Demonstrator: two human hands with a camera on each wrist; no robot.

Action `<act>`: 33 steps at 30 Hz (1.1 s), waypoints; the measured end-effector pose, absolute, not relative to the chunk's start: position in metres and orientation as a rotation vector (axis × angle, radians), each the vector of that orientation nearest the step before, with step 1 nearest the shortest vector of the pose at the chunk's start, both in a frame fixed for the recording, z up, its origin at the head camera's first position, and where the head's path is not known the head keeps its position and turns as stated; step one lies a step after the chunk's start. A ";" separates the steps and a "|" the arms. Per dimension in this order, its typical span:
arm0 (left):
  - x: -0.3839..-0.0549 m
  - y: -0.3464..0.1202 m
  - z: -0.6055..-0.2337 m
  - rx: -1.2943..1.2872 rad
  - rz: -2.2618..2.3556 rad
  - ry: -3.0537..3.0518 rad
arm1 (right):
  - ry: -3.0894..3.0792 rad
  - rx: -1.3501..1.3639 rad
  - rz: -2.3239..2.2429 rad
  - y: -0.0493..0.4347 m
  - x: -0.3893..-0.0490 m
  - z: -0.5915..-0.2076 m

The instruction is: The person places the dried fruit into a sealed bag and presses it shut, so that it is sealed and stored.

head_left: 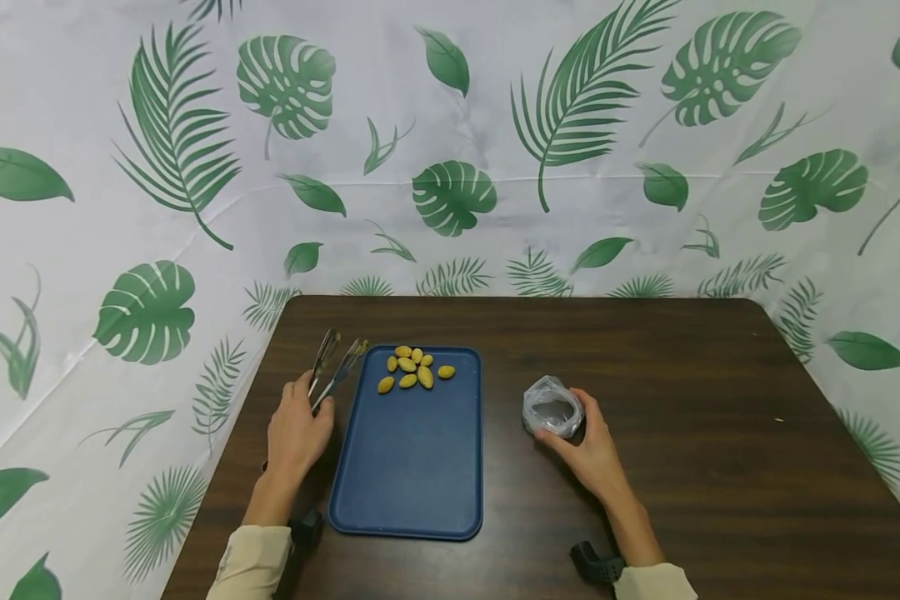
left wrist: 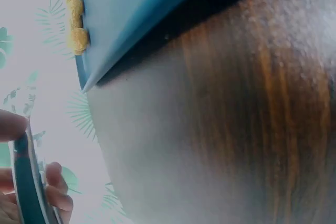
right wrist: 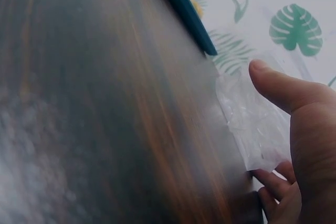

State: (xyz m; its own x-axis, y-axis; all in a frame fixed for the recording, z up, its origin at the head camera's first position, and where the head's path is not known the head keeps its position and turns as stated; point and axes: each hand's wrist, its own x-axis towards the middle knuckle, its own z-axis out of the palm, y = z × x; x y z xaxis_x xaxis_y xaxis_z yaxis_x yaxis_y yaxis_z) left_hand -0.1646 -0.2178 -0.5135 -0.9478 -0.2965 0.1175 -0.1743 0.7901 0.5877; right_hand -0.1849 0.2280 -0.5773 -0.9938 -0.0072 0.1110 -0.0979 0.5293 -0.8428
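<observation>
Tongs [head_left: 337, 379] occupy the left hand's grip [head_left: 297, 429]; the right hand [head_left: 594, 457] clasps a plastic bag [head_left: 546, 392].

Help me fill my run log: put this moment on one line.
Left hand: holds open tongs; Right hand: holds plastic bag; Yellow pieces: on tray, far end; Tray: on table, between hands

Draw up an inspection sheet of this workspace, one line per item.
Surface: dark wood-grain table.
Job's things: blue tray with yellow pieces at its far end; tongs left of it, tips apart; clear plastic bag right of it, mouth open.
Clutter: small pale speck on the table's right side.
Hands: left hand grips the tongs; right hand holds the bag.
Cables: nothing seen.
Surroundings: white backdrop printed with green leaves.
</observation>
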 end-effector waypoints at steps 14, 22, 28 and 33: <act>-0.155 -0.205 -0.502 0.224 -0.797 -2.714 | -2.656 0.155 1.344 0.221 -0.184 -0.580; -0.156 -0.196 -0.499 0.160 -0.750 -2.713 | -2.653 0.113 1.377 0.225 -0.182 -0.580; -0.156 -0.196 -0.499 0.134 -0.671 -2.726 | -2.652 0.129 1.377 0.225 -0.184 -0.580; -0.152 -0.197 -0.503 0.143 -0.637 -2.750 | -2.675 0.122 1.359 0.224 -0.184 -0.581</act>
